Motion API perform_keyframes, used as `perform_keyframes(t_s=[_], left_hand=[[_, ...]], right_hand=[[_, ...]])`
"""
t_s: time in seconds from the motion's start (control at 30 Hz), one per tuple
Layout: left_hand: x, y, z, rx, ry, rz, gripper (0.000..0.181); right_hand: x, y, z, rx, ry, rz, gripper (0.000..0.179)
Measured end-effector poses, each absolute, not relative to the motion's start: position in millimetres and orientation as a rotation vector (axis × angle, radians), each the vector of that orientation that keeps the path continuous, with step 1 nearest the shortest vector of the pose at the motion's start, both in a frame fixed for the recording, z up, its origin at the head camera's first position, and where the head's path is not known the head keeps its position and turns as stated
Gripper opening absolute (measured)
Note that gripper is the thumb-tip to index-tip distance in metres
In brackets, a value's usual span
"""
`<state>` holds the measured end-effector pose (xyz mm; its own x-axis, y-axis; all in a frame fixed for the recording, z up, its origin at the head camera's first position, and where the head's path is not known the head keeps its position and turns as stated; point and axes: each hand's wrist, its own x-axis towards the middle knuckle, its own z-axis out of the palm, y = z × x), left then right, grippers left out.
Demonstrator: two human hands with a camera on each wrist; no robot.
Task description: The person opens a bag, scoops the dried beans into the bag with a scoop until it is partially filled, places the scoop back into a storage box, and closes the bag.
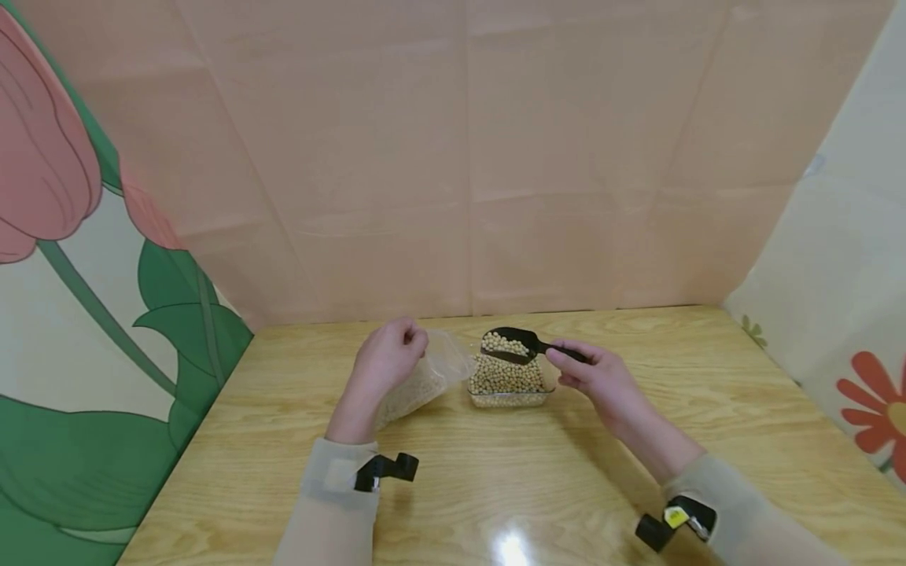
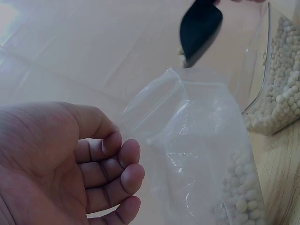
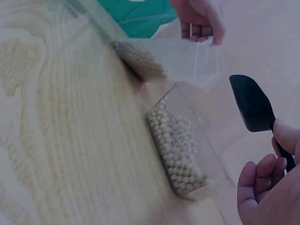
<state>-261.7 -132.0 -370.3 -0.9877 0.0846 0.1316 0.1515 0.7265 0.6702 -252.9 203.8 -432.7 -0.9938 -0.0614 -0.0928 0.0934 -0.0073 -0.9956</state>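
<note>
My left hand (image 1: 385, 358) pinches the top edge of a clear plastic bag (image 2: 201, 126) between thumb and forefinger. Pale round beans (image 2: 241, 187) lie in the bottom of the bag, which leans with its mouth toward the right. In my right hand (image 1: 594, 377) is the handle of a black scoop (image 1: 524, 346), gripped between thumb and fingers. Beans (image 1: 504, 343) fill part of the scoop, which is held over a clear rectangular container (image 1: 510, 400) of the same beans. The scoop's tip points left, near the bag's mouth.
The container and bag stand side by side on a wood-grain table (image 1: 453, 487). Behind them rises a pinkish cloth backdrop (image 1: 467, 173). A flower-printed panel (image 1: 64, 330) borders the left side, and a pale one with a red flower (image 1: 885, 405) borders the right.
</note>
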Motion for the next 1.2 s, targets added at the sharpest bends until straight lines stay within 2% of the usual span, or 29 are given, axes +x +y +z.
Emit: perform_keyframes(t_s=[0.17, 0.53, 1.2], left_hand=[[-261, -132, -369, -0.185, -2.832, -1.130, 0.025], [-261, -132, -370, -0.187, -2.818, -1.107, 0.024], [-261, -132, -371, -0.207, -2.809, -1.100, 0.024]], right_hand=[[-251, 198, -424, 0.005, 2.154, -2.121, 0.060], [-251, 177, -417, -0.061, 2.193, -2.084, 0.049], [-255, 153, -411, -0.095, 2.428, -1.891, 0.051]])
